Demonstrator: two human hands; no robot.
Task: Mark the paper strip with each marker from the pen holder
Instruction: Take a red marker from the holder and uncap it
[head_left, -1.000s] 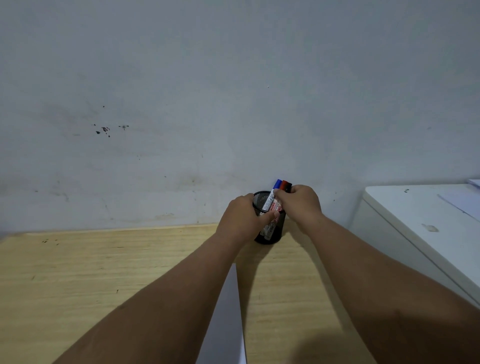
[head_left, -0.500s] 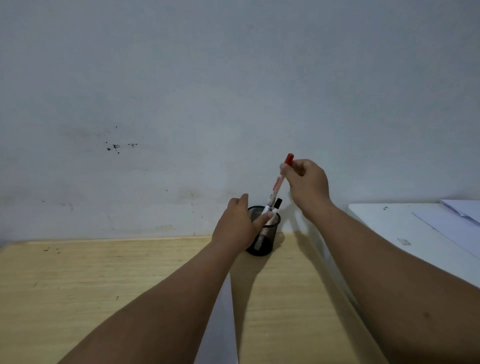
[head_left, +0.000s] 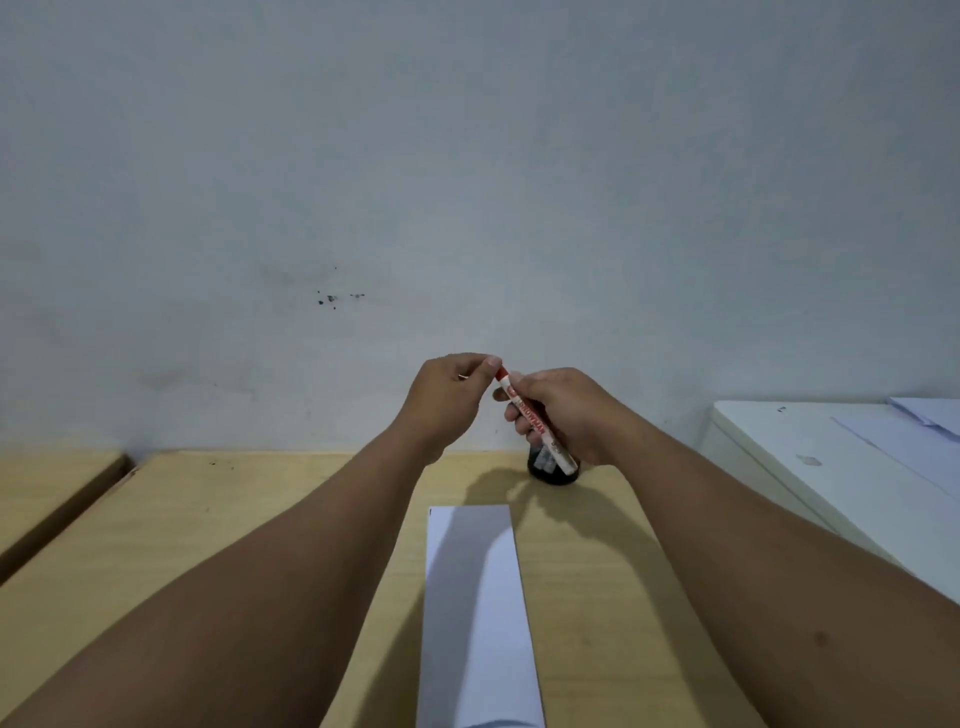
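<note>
My right hand (head_left: 563, 410) grips the white barrel of a red marker (head_left: 535, 423), held tilted above the table near the wall. My left hand (head_left: 449, 397) pinches the marker's red cap at its upper end. A black mesh pen holder (head_left: 550, 470) stands on the wooden table (head_left: 260, 499) just below and behind my right hand, mostly hidden by it; pale marker barrels show inside. A long white paper strip (head_left: 475, 613) lies flat on the table, running from near the holder toward me between my forearms.
A white cabinet top (head_left: 831, 467) with loose white sheets (head_left: 930, 415) lies to the right, beside the table. A grey wall rises directly behind the table. At far left a gap separates a second wooden surface (head_left: 47, 488).
The right hand lifted the red marker out of the holder and brought it down in front. The left hand left the holder and took hold of the cap.
</note>
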